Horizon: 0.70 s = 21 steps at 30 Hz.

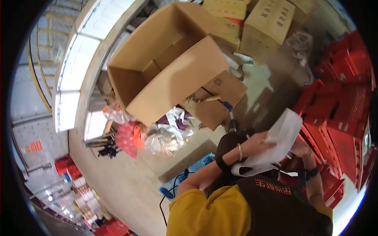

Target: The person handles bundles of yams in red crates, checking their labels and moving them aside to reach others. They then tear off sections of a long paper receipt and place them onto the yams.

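My left hand (258, 144), with a bracelet and a dark band on its arm, is closed on a thin white plastic bag (285, 128). The bag stretches up past the fingers, and its lower part hangs over my lap. My right hand (301, 148), with a dark band at the wrist, is curled just behind the bag's right side. Its fingertips are partly hidden. Small shiny brownish things show between the hands, too small to name.
A large open cardboard box (177, 84) stands ahead, beside a flattened carton (216, 98). Plastic-wrapped bundles (163, 137) lie at left near a blue stool (177, 181). Red crates (334, 110) are stacked close on my right. Closed cartons (267, 23) stand farther off.
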Each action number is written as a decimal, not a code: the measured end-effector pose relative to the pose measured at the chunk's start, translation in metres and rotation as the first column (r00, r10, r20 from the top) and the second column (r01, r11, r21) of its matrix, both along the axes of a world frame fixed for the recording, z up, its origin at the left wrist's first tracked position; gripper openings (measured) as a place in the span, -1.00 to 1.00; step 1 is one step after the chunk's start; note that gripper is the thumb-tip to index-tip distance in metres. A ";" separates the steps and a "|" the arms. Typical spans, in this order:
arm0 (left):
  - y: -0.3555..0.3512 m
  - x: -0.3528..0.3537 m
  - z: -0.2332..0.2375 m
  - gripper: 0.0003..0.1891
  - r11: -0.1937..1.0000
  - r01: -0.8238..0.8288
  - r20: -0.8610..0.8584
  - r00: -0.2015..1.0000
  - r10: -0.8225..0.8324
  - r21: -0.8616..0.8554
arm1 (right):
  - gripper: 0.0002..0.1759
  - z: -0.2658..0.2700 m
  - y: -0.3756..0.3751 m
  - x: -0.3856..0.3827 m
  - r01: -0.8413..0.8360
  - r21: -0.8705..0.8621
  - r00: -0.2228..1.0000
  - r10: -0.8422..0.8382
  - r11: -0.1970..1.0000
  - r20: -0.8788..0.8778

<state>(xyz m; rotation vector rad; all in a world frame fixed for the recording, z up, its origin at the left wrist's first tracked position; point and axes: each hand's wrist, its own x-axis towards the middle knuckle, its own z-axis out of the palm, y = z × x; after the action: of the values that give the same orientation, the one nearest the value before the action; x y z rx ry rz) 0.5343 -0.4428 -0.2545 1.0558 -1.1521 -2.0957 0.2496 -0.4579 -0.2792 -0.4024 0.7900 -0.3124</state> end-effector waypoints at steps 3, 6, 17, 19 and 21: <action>0.045 0.038 -0.005 -0.41 0.916 0.386 0.241 0.904 -0.353 -0.111 | -0.48 -0.044 0.027 -0.022 -0.632 -0.291 0.769 0.534 0.718 -0.352; 0.069 0.068 -0.034 -0.48 0.901 0.434 0.232 0.876 -0.422 0.000 | -0.51 -0.020 -0.007 0.057 -0.912 -0.313 0.378 0.841 0.265 -0.388; 0.228 0.218 -0.032 -0.69 0.960 -0.199 0.775 0.631 -0.029 0.198 | -0.46 -0.102 -0.032 0.219 -0.795 -0.606 0.491 0.578 -0.007 -0.651; 0.269 0.239 -0.030 -0.64 0.916 -0.298 0.673 0.738 0.042 0.269 | -0.28 -0.095 -0.020 0.226 -0.795 -0.602 0.274 0.840 -0.077 -0.469; 0.286 0.249 -0.030 -0.59 0.894 -0.348 0.636 0.766 0.097 0.283 | -0.30 -0.103 -0.007 0.221 -0.840 -0.526 0.015 0.963 -0.133 -0.268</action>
<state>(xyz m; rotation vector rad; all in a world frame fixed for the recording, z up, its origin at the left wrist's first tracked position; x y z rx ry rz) 0.7834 -0.1567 -0.2846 2.0707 -0.8052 -1.8645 0.4705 -0.4648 -0.3822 -1.4319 -0.0572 0.8774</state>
